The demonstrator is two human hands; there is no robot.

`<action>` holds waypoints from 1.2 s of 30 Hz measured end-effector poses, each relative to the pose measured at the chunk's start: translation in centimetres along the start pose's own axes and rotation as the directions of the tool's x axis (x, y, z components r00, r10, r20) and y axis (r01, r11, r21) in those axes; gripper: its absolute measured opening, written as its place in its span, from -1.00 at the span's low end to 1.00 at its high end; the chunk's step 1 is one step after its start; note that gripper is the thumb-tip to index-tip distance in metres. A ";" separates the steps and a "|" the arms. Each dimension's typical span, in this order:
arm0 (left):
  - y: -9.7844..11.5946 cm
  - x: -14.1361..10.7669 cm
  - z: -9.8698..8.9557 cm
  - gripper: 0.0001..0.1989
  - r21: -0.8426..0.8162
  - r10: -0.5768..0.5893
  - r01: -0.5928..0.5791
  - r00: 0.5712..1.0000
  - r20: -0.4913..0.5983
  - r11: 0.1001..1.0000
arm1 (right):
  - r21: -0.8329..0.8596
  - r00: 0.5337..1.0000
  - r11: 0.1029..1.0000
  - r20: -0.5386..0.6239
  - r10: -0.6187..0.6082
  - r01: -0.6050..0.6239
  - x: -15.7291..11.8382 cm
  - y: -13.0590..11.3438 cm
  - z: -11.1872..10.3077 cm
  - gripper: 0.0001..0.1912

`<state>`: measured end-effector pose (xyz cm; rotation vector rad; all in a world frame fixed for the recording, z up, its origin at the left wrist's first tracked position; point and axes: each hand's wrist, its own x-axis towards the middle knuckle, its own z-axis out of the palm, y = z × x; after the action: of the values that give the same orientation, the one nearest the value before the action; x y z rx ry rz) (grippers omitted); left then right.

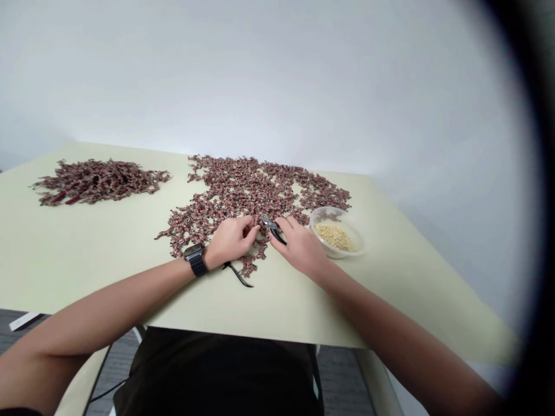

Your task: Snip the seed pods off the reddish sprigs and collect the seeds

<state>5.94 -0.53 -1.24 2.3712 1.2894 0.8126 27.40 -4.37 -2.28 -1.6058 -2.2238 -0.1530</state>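
My right hand (299, 242) is closed round small pliers (274, 229) with dark handles, their metal jaws pointing left toward my other fingertips. My left hand (232, 240), with a black watch (196, 259) on its wrist, has thumb and fingers pinched together at the jaws; what they hold is too small to make out. Both hands are over the near edge of a wide spread of small reddish-brown pieces (247, 188). A second tool with a dark curved handle (239, 275) lies on the table just below my left hand.
A round clear tub (358, 245) holding small yellow-gold bits (333, 237) stands right of my right hand. At the far left is a denser heap of reddish-brown pieces (104, 180). The pale table (234, 318) meets a wall behind.
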 end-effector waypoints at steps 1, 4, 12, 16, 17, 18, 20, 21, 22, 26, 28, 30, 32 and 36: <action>0.0 0.0 0.0 -0.71 0.000 -0.002 0.002 1.000 0.001 1.000 | -0.003 1.000 1.000 0.004 0.002 -0.002 0.0 0.0 0.0 -0.68; -0.1 0.0 0.1 -0.71 -0.009 -0.005 0.005 1.000 0.003 1.000 | -0.011 1.000 1.000 0.012 0.006 -0.005 -0.1 0.0 0.1 -0.67; -0.2 0.1 -0.1 -0.70 -0.017 0.027 -0.027 0.999 0.019 0.999 | 0.016 0.999 0.999 0.040 0.027 -0.028 -0.1 0.0 -0.2 -0.69; -0.5 0.3 -0.3 -0.71 0.022 0.070 -0.071 0.997 0.023 0.997 | 0.121 0.996 0.991 0.074 0.054 -0.063 -0.2 0.0 -0.4 -0.71; -0.6 0.4 -0.3 -0.72 0.037 0.082 -0.083 0.996 0.029 0.996 | 0.150 0.995 0.986 0.081 0.056 -0.068 -0.2 0.0 -0.5 -0.71; -0.8 0.4 -0.3 -0.72 0.051 0.092 -0.094 0.995 0.036 0.994 | 0.179 0.995 0.981 0.086 0.059 -0.074 -0.2 0.0 -0.6 -0.72; -1.2 0.4 -0.4 -0.73 0.075 0.107 -0.110 0.993 0.048 0.991 | 0.239 0.993 0.967 0.100 0.062 -0.085 -0.2 -0.1 -0.8 -0.73; -1.4 0.5 -0.4 -0.73 0.084 0.113 -0.117 0.992 0.053 0.990 | 0.274 0.992 0.957 0.113 0.062 -0.091 -0.1 -0.1 -1.0 -0.74; -1.6 0.5 -0.4 -0.74 0.092 0.120 -0.125 0.991 0.056 0.988 | 0.311 0.989 0.945 0.133 0.064 -0.103 -0.1 -0.2 -1.1 -0.73; -2.0 0.6 -0.6 -0.77 0.123 0.164 -0.171 0.984 0.065 0.978 | 0.473 0.966 0.861 0.246 0.075 -0.187 0.1 -0.3 -1.6 -0.68; -2.1 0.7 -0.7 -0.78 0.123 0.189 -0.196 0.980 0.065 0.973 | 0.563 0.961 0.798 0.268 0.071 -0.216 0.3 -0.2 -1.6 -0.67; -2.1 0.8 -0.9 -0.79 0.106 0.199 -0.206 0.978 0.068 0.973 | 0.649 0.946 0.710 0.314 0.078 -0.274 0.3 0.0 -1.6 -0.65; -2.1 0.9 -0.9 -0.79 0.085 0.191 -0.197 0.979 0.068 0.977 | 0.701 0.891 0.587 0.446 0.082 -0.405 0.3 0.1 -1.5 -0.60; -1.8 0.8 -0.9 -0.77 0.045 0.113 -0.116 0.992 0.056 0.992 | 0.721 0.853 0.502 0.517 0.070 -0.478 0.4 0.1 -1.5 -0.58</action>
<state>4.57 1.13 -1.18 2.5073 1.1740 0.7529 27.74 -4.48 -0.77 -1.4264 -1.7254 1.3043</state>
